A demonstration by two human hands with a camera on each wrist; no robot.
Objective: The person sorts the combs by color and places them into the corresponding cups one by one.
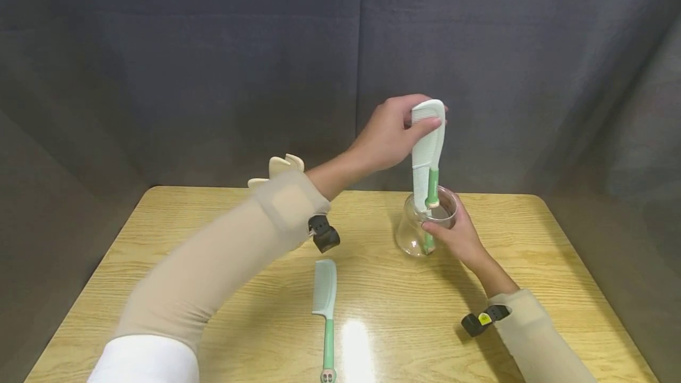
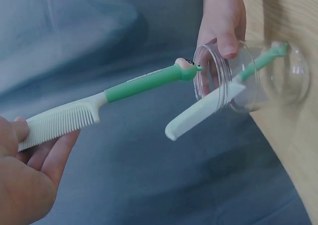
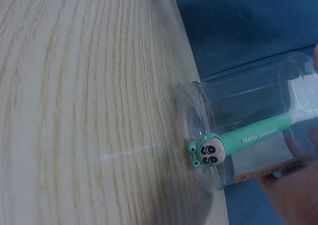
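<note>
Green-handled and pale-toothed, a spare comb (image 1: 325, 306) lies flat on the wooden tabletop (image 1: 159, 265), nearer the viewer than the clear jar (image 1: 412, 235) and to its left, with no hand touching it. Just beside the jar on its near right, the right hand (image 1: 459, 236) has its grip wrapped round the glass wall, fingers at the rim, steadying the jar where it stands toward the far right of the tabletop. Inside the jar a first comb (image 2: 208, 108) already rests handle-down, its figure-tipped end at the base and its teeth sticking out past the mouth. Directly above the jar, the left hand (image 1: 385, 138) has its grip pinched on the toothed end of a second comb (image 1: 428, 146), held close to upright. The long axis of that comb runs from the grip straight down toward the jar, and its green handle tip sits right at the rim in the left wrist view, barely short of the opening and beside the first comb's teeth.
</note>
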